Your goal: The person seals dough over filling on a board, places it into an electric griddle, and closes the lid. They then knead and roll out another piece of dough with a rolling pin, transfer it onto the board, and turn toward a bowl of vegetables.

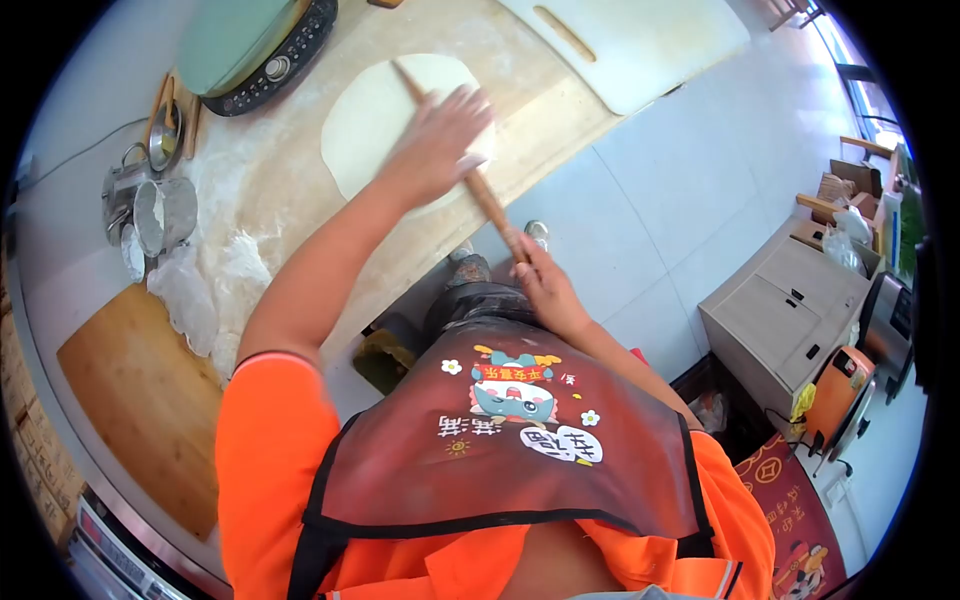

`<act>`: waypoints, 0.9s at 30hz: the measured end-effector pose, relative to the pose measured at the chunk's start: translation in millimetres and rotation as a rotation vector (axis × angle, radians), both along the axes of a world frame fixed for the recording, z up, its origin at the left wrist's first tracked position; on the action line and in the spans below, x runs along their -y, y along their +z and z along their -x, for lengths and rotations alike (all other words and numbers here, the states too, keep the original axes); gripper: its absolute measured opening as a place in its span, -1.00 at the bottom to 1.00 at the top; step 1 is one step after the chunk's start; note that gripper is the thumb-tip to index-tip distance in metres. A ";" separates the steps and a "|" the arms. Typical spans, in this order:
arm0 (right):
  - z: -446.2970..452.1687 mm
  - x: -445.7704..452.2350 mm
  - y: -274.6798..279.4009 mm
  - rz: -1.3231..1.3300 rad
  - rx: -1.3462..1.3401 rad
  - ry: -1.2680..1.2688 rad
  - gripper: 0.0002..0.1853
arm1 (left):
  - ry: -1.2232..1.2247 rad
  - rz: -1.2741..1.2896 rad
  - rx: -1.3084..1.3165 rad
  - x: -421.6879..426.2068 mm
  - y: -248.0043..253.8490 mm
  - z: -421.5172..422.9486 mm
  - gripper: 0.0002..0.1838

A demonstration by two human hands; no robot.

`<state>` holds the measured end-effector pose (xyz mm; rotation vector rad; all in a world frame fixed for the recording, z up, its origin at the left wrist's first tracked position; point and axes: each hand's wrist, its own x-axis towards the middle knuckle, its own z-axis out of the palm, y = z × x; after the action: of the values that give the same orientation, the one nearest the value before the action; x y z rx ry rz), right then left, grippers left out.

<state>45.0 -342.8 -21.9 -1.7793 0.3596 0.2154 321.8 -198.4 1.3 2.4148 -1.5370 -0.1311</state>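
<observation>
A round, thin sheet of dough [365, 130] lies on the floured wooden board. Across it runs a long wooden rolling pin [487, 203], slanting from the far edge of the dough towards my body. My left hand [435, 145] lies on top of the pin over the dough, fingers stretched out; its palm covers the pin's middle. Around the pin's near end, off the table edge, my right hand [545, 285] has its fingers wrapped. Loose white flour [245, 258] is heaped on the board to the left.
A round electric griddle [275, 68] with a green lid stands at the back left. Metal cups [165, 215] and a plastic bag [187, 295] sit on the left. A white cutting board [640, 50] is at the back right. A grey cabinet [770, 300] stands right.
</observation>
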 end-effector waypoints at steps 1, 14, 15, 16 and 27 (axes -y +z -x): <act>0.4 5.8 1.6 0.029 -0.044 -0.033 -0.43 | -0.028 0.060 0.050 31.1 -4.4 -4.3 -0.30; -40.4 34.9 31.7 -0.153 -0.180 -0.040 -0.46 | 0.187 0.020 0.022 0.8 -12.5 -55.5 -0.32; -45.0 37.2 31.1 -0.144 -0.208 -0.027 -0.46 | 0.195 0.033 0.005 7.6 -17.5 -57.6 -0.32; -48.3 42.6 30.7 -0.157 -0.231 -0.050 -0.47 | 0.173 0.088 0.033 30.3 -20.8 -60.9 -0.35; -83.8 123.3 52.4 0.525 0.275 0.088 -0.54 | 1.475 0.474 -0.339 -95.7 11.0 -11.9 -0.68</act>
<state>128.8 -466.1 30.6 -2.3110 0.1438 -0.0730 333.7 -102.7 12.3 2.2970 0.4879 0.1158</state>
